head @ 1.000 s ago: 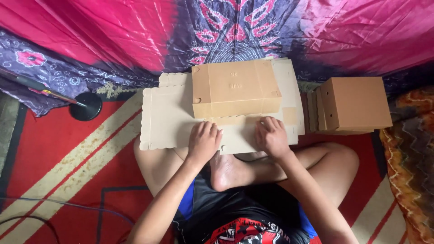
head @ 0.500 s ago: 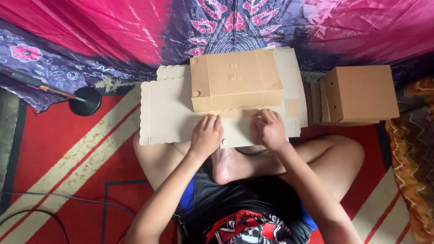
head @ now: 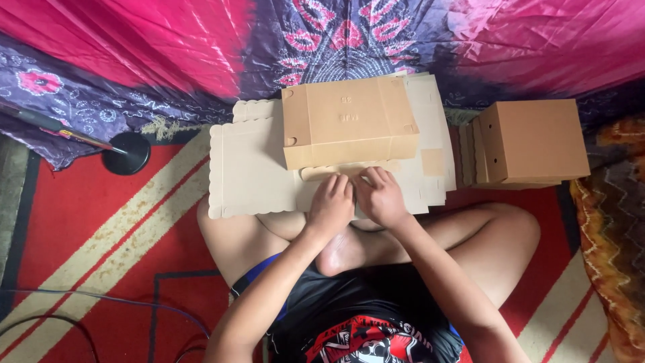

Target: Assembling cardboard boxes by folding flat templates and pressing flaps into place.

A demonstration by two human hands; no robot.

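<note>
A: Lying flat just beyond both hands, the half-folded cardboard box (head: 349,121) runs its long side left to right, with its broad face turned up toward the camera.

B: And the hands themselves?

A: The left hand (head: 330,205) and right hand (head: 381,196) sit side by side, nearly touching, fingers curled down and pressing on a narrow front flap (head: 349,170) at the box's near edge. Neither wraps around anything; they bear down rather than grip.

B: Is anything inside the box?

A: Cannot tell. Only its closed brown top shows, with small round notches at the left corners and faint embossing in the middle.

B: What is under it?

A: A stack of flat cardboard sheets (head: 252,168), paler, with a scalloped edge reaching out to the left of the left hand. The stack rests partly on the person's crossed legs and partly on the red striped floor mat (head: 87,228).

B: Further out?

A: To the right of the right hand, well apart, stand finished brown boxes (head: 534,141) set together. Far left, a black round stand base (head: 126,153) sits on the mat.
</note>
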